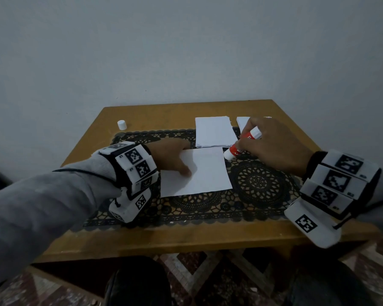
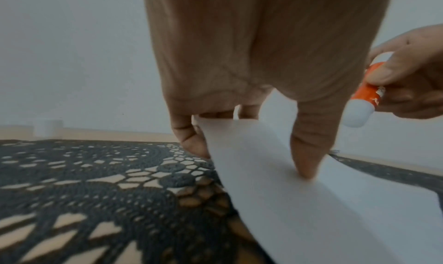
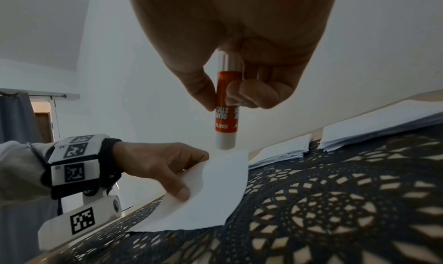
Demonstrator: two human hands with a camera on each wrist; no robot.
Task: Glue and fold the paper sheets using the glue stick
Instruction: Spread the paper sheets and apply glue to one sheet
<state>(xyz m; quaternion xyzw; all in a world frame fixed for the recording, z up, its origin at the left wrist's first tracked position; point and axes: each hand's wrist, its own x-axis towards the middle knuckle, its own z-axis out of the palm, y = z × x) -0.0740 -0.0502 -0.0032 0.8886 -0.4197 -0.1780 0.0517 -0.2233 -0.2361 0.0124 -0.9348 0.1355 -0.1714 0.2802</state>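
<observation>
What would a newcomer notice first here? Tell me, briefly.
The orange glue stick, pinched in the right hand, points down at the far right corner of a white sheet. The left hand holds that sheet's left edge on a black lace mat.

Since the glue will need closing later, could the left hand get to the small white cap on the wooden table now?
Probably not yet: the left hand is holding the white paper sheet; the small white cap otherwise stands unobstructed.
</observation>
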